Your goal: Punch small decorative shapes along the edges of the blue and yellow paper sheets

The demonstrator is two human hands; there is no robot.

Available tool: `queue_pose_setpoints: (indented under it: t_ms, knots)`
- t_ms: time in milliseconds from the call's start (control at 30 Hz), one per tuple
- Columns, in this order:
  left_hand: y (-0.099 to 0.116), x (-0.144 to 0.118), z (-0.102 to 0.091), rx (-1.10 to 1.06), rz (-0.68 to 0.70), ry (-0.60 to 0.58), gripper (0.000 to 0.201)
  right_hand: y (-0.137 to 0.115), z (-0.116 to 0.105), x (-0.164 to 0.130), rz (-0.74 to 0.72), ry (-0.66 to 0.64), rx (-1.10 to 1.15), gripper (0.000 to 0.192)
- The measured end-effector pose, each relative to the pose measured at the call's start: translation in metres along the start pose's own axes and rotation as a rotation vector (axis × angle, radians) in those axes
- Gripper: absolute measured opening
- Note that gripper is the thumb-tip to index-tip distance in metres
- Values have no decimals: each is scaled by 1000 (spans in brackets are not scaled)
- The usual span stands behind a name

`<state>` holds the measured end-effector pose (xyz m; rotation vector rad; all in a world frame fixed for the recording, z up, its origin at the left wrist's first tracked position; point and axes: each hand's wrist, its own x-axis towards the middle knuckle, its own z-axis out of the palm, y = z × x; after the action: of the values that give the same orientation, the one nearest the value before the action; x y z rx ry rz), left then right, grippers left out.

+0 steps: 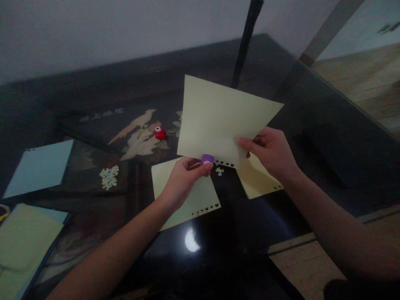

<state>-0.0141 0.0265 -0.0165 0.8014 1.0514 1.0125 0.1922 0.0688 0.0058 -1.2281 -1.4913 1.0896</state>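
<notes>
1. Left hand [183, 177] is pinched shut around a little purple punch [207, 159], which sits right on the lower edge of the pale yellow sheet [215, 118].
2. Right hand [271, 152] grips that same sheet by its lower right part, thumb on top, holding it tilted up above the middle of the black glass table [250, 233].
3. Row of small cut-out holes runs along the sheet's bottom edge, just beside the punch.
4. Two more yellow sheets lie flat underneath, one under each hand [200, 196] [258, 179], both with punched edges.
5. A red punch [160, 133] sits further back, and a pile of paper cutouts [109, 176] lies towards the left edge, near a light blue sheet [39, 166].
</notes>
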Motion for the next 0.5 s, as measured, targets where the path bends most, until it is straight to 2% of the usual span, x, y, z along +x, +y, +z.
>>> queue_pose_setpoints:
  t_ms: [500]
  knots:
    - [4, -1, 4, -5, 12, 8, 25, -2, 1, -1, 29, 13, 20, 13]
